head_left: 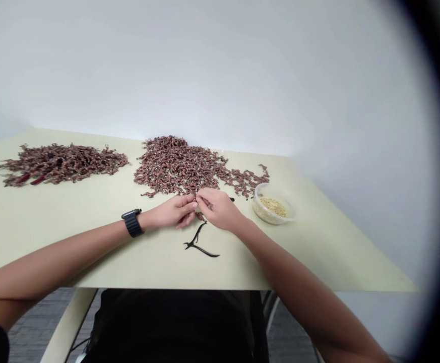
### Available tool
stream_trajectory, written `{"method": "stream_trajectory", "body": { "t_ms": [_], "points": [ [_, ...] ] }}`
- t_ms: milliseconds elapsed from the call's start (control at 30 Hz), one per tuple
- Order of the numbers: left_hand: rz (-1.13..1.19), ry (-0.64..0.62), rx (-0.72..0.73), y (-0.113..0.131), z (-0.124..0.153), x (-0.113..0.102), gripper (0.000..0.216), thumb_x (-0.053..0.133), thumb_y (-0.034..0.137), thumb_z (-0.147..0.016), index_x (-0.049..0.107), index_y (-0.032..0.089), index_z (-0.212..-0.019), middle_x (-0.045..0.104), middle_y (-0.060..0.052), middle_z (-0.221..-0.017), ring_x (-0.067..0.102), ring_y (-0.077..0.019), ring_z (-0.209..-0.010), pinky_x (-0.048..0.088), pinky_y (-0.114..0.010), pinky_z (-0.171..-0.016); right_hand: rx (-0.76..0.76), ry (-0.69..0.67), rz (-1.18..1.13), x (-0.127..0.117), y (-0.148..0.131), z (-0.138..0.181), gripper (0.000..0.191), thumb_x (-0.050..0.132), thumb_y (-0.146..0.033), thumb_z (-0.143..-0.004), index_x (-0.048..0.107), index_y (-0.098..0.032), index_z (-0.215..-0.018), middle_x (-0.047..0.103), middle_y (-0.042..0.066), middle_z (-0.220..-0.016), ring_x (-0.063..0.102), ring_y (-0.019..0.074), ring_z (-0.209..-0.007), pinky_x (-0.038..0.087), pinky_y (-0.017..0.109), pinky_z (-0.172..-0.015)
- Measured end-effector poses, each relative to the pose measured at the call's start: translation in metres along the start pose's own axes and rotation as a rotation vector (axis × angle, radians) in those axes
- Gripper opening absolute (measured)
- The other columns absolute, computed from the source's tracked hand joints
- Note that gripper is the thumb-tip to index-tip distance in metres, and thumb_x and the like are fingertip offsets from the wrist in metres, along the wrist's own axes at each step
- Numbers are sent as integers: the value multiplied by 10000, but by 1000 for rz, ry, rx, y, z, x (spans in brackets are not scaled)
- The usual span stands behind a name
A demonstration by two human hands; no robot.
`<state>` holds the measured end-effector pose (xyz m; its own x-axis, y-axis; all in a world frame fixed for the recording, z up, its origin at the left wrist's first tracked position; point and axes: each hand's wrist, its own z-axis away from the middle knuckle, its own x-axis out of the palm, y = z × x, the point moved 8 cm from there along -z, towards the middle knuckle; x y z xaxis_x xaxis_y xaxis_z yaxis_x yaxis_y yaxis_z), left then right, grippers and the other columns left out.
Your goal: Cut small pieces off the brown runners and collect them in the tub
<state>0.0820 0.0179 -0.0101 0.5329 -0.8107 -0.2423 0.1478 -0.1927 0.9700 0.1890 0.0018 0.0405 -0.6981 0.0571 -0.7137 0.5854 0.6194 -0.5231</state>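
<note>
Both hands meet at the front edge of a heap of small, knotted reddish-brown strands. My left hand, with a dark watch on its wrist, has thumb and fingers pinched together. Opposite it, the fingertips of my right hand are pinched too, almost touching the left ones. Between them is a small reddish-brown strand, its lower end hanging below the fingers; most of it is hidden. Black nippers lie on the table just below the hands, handles spread.
A clear round plastic tub holding small yellowish pieces stands right of my right hand. Another heap of reddish-brown strands lies at the left, with dark red pieces at its front. The pale table meets a white wall behind.
</note>
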Motion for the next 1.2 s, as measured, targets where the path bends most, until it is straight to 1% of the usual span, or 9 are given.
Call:
{"method": "stream_trajectory", "body": {
  "t_ms": [100,200,300,400,567,667,767,967,1200],
  "points": [
    [-183,78,27,0,0,-7,363,366,534,-1054,471,196,-971,571,24,-680,478,-98,-505,399,-224,-524,260,17,-243,6,19,1,218,525,-291,-932,503,-204,-733,479,-26,-644,428,119,-586,334,269,-581],
    [-450,179,123,7,0,-15,345,418,489,-1047,491,188,-894,574,-1,-721,486,-115,-594,386,-236,-588,543,-52,-701,28,38,9,177,567,-321,-883,517,-206,-759,405,-57,-617,322,84,-485,252,243,-474],
    [-527,210,153,9,0,-18,342,441,480,-1040,498,185,-876,574,-8,-738,479,-119,-616,372,-240,-598,654,-128,-970,44,44,13,203,618,-369,-865,527,-204,-792,353,-73,-628,246,70,-475,197,229,-447],
    [-325,138,71,2,0,-15,376,393,526,-1048,500,189,-922,564,13,-678,468,-106,-538,378,-231,-548,582,-100,-782,36,46,11,265,616,-441,-902,542,-203,-810,406,-63,-629,314,78,-481,253,233,-466],
    [72,28,11,-4,-1,-4,449,400,594,-1029,515,171,-932,551,26,-606,414,-79,-427,333,-223,-467,201,-1,-176,8,23,1,237,506,-375,-996,584,-202,-853,545,-17,-699,480,124,-630,357,263,-622],
    [154,7,16,-4,-1,-2,489,406,576,-1035,524,156,-814,519,19,-547,388,-69,-413,289,-227,-463,40,-23,-1,5,10,0,261,419,-316,-1034,560,-201,-848,560,5,-750,506,143,-711,362,278,-695],
    [195,11,-14,-6,-1,-2,505,420,569,-1033,522,150,-770,517,10,-546,387,-67,-413,254,-230,-451,-3,-52,59,4,6,0,249,404,-287,-1031,537,-201,-840,570,23,-789,517,156,-753,366,285,-725],
    [126,58,12,3,0,-3,423,467,573,-1014,510,167,-902,544,33,-600,406,-69,-421,305,-217,-461,143,-6,-91,3,15,1,215,497,-291,-964,536,-200,-773,467,-28,-650,420,123,-614,314,273,-611],
    [-271,206,69,14,3,-11,392,496,520,-1007,543,166,-846,547,35,-625,454,-87,-519,370,-213,-533,659,-145,-845,35,45,12,180,620,-365,-849,547,-212,-790,280,-92,-568,184,74,-464,156,235,-438]
  ]
}}
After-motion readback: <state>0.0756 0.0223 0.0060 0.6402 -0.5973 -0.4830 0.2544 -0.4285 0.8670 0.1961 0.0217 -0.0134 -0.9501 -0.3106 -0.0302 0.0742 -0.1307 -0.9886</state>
